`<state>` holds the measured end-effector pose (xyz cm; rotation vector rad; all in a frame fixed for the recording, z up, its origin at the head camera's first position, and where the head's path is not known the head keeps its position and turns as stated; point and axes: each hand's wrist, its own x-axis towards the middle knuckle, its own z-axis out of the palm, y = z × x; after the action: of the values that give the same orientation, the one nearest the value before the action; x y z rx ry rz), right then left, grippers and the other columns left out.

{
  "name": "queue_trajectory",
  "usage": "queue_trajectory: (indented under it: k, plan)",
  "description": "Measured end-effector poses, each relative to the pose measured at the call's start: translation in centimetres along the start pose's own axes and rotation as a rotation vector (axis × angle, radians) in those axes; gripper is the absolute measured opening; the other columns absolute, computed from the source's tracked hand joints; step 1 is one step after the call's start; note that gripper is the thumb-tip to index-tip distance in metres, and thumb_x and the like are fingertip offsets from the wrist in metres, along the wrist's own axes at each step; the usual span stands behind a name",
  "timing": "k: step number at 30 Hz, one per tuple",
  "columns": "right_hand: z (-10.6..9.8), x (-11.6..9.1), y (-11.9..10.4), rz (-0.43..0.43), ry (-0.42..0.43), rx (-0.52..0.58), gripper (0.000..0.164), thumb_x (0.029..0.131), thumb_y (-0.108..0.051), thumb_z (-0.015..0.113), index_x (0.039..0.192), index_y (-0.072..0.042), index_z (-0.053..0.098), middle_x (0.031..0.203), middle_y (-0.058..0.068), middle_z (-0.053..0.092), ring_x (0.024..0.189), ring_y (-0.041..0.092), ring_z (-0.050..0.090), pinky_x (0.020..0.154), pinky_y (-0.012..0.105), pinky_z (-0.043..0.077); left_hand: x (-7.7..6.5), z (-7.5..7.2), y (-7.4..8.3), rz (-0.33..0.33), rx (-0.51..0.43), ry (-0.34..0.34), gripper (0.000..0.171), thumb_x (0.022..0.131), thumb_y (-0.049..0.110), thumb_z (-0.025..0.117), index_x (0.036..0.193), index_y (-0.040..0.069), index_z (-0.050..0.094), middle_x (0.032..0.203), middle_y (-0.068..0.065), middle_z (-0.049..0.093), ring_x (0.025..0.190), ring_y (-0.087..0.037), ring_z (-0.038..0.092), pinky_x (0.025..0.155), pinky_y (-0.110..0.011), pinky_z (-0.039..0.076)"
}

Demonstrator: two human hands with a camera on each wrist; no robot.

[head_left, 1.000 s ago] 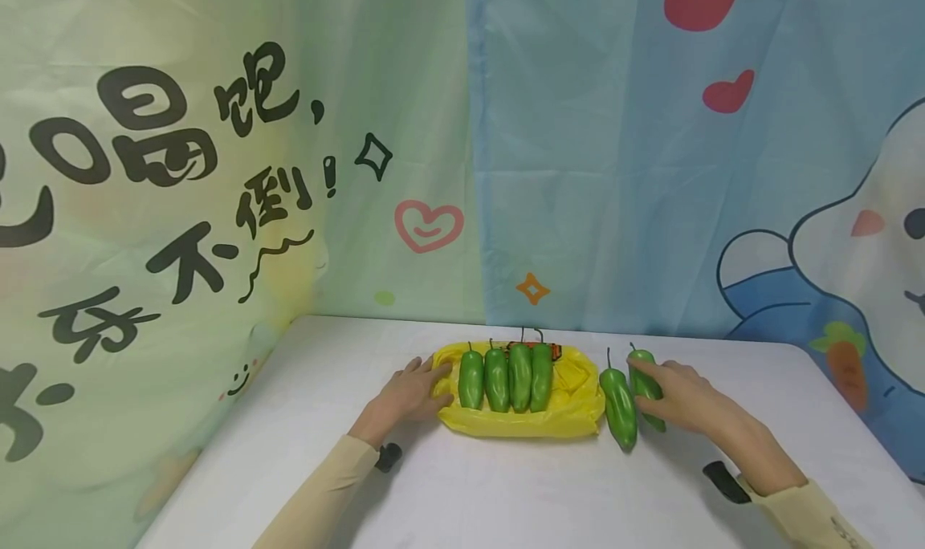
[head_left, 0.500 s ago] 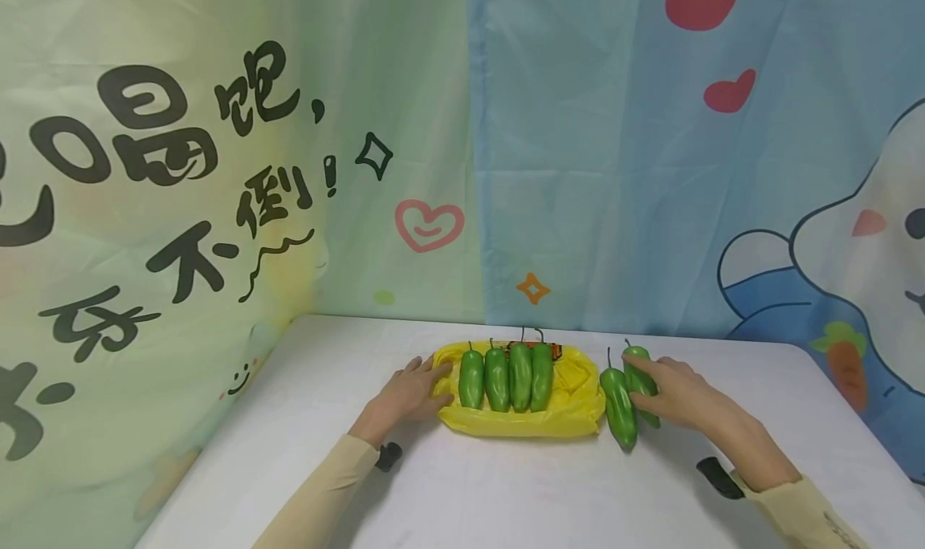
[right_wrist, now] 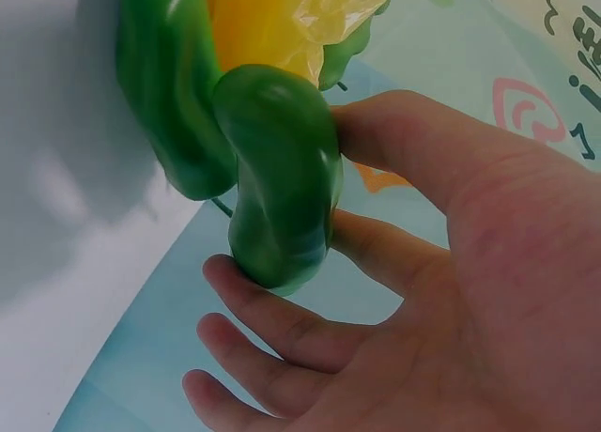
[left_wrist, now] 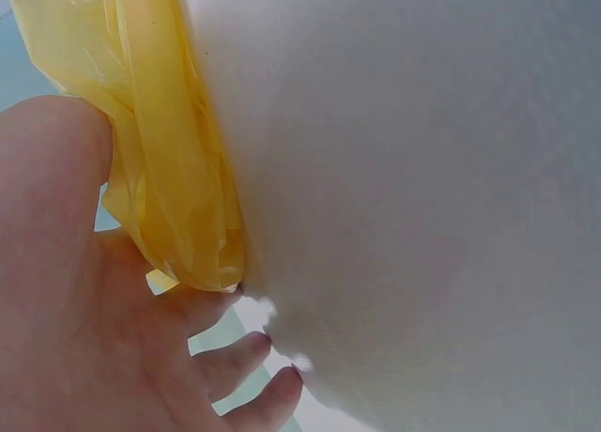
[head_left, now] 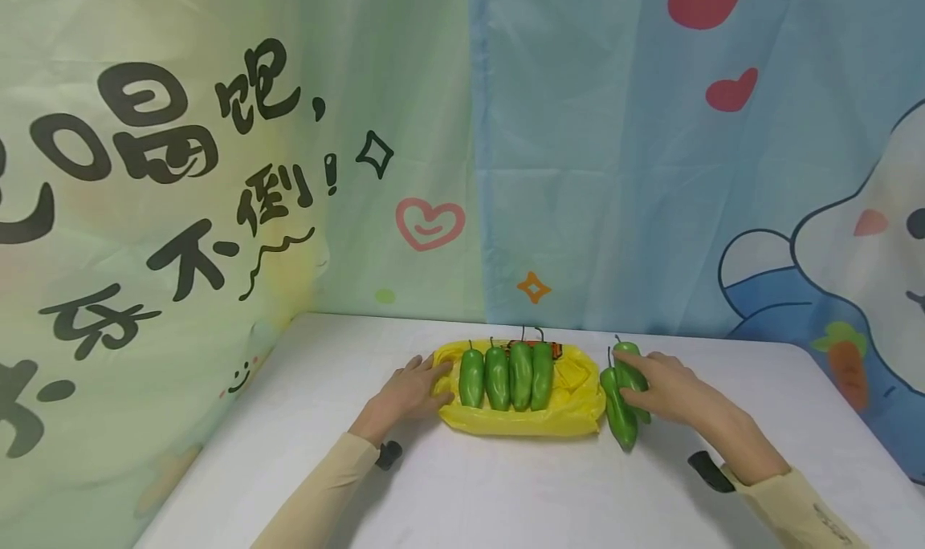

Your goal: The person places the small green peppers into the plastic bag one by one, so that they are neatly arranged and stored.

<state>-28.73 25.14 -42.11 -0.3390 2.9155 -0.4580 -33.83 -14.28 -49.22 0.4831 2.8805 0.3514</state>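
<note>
At the table's middle a yellow plastic bag (head_left: 516, 427), its edges rolled into a rim, carries a row of several green peppers (head_left: 520, 379). My left hand (head_left: 406, 394) grips the bag's left end, with thumb and index finger at the folded plastic (left_wrist: 174, 160). To the right of the bag, my right hand (head_left: 672, 388) holds a glossy green pepper (right_wrist: 282, 178) between thumb and fingers. This pepper slants against another green pepper (head_left: 617, 412), which lies beside the bag's right end and is partly overlapped in the right wrist view.
Everything rests on a white table (head_left: 477, 493). Directly behind its far edge hangs a printed curtain (head_left: 571, 172) with hearts and a cartoon rabbit, and another printed cloth (head_left: 181, 332) stands along the left side.
My right hand has moved left with its pepper, bringing it up against the pepper beside the bag. The left hand and the bag have stayed in place.
</note>
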Motion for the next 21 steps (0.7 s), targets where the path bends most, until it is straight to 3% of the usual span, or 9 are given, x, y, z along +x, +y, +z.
queue_trajectory:
  k: [21]
  plan:
    - [0.3, 0.9, -1.5, -0.041, 0.011, -0.02, 0.066, 0.092, -0.028, 0.07, 0.148, -0.004, 0.046, 0.124, 0.031, 0.06, 0.104, 0.04, 0.059, 0.087, 0.063, 0.054, 0.0, 0.1, -0.1, -0.006, -0.013, -0.007, 0.061, 0.1, 0.045, 0.054, 0.154, 0.02, 0.042, 0.163, -0.016, 0.034, 0.151, -0.043, 0.026, 0.122, -0.06, 0.027]
